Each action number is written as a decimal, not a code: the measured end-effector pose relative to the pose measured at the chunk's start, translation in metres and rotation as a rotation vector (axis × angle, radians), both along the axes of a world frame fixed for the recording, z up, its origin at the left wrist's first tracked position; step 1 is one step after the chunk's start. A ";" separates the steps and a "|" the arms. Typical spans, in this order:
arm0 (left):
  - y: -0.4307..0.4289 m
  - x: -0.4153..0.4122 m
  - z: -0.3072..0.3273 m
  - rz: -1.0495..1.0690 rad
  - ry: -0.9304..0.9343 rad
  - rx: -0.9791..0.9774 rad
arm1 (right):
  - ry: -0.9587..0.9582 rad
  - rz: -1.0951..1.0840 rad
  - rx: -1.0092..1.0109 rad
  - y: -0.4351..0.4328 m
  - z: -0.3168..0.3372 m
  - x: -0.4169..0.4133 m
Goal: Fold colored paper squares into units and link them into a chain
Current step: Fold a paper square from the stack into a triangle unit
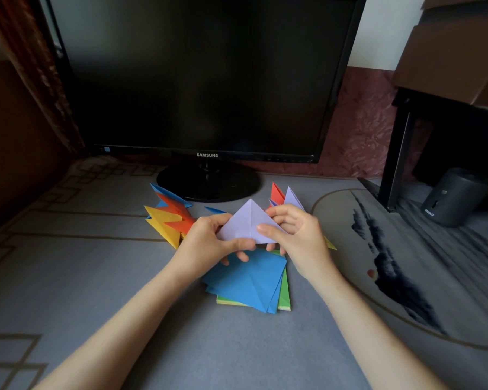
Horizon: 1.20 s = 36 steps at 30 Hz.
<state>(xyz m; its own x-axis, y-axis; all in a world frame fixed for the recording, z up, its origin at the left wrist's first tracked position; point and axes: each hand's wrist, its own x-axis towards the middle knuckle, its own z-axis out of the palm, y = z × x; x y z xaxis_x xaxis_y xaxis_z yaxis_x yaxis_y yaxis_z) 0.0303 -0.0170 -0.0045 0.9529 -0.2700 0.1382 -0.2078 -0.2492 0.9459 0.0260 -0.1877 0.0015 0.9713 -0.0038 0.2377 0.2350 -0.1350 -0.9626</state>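
A lavender paper [244, 225] folded into a triangle, apex up, is held above the table between both hands. My left hand [212, 240] pinches its lower left edge with thumb on top. My right hand [295, 235] pinches its right corner. Under the hands lies a stack of flat squares, blue [248, 280] on top and green [283, 298] beneath. To the left is a linked chain of pointed units in blue, orange and yellow [168, 218]. Behind my right hand stand folded red [276, 194] and lavender [292, 197] units.
A black monitor [203, 80] on a round base [209, 182] stands just behind the papers. A black table leg [396, 153] and a dark cylindrical device [452, 197] are at the right. The grey patterned cloth [96, 277] covers the table.
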 end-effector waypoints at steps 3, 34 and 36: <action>-0.001 0.000 -0.001 0.020 0.011 -0.052 | 0.030 0.032 0.010 -0.002 0.001 0.001; 0.007 0.004 0.005 0.042 0.079 -0.251 | 0.103 0.134 0.048 -0.016 0.001 0.005; 0.006 0.004 0.002 0.097 0.045 -0.219 | 0.104 0.150 0.040 -0.015 0.000 0.006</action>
<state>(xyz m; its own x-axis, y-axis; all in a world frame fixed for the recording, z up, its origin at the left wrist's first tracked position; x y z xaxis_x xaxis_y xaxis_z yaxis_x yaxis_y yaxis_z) 0.0346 -0.0113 -0.0023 0.9794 -0.1454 0.1405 -0.1496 -0.0540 0.9873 0.0315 -0.2024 0.0013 0.9810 0.1351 0.1389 0.1489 -0.0669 -0.9866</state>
